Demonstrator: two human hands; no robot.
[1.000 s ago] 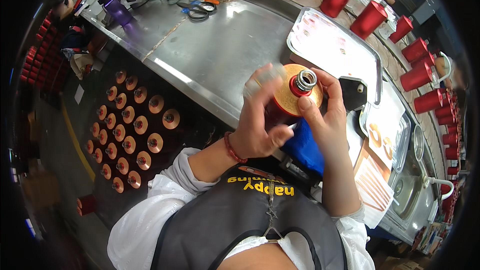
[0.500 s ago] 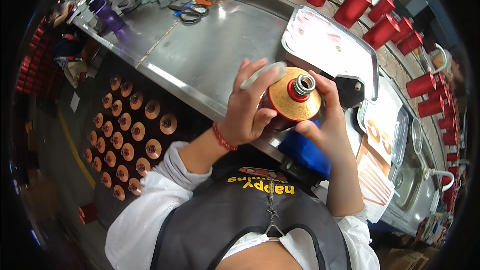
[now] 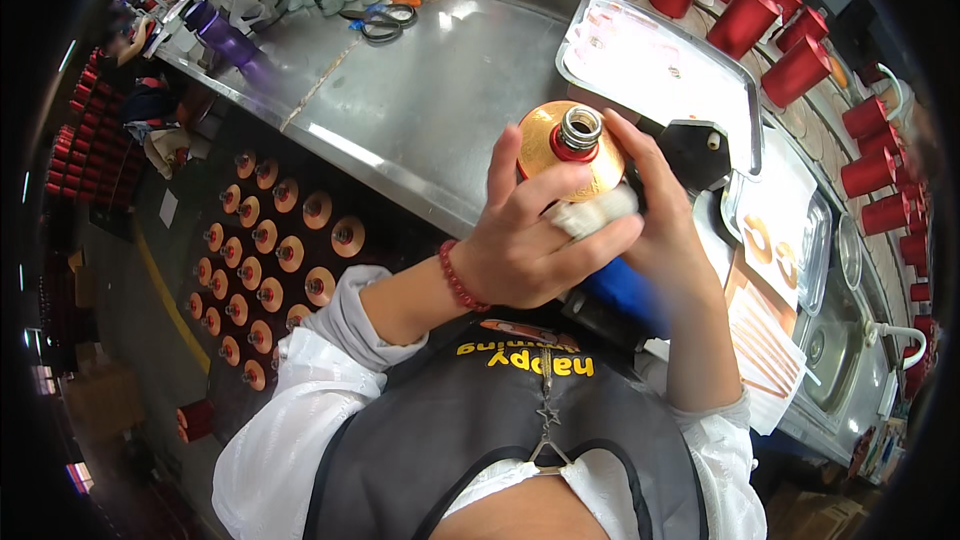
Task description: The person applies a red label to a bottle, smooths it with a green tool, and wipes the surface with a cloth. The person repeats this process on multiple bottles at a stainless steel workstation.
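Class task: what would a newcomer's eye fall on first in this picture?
Probably the gold-topped red bottle near the centre, between the left hand and right hand. Next, rows of gold-topped bottles at left, and plain red bottles curving along the upper right.

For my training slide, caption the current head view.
Left hand holds a crumpled white cloth against a gold-topped bottle held in the right hand, at a steel worktable.

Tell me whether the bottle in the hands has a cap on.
No: the silver neck of the gold-topped bottle shows an open mouth, with no cap over it.
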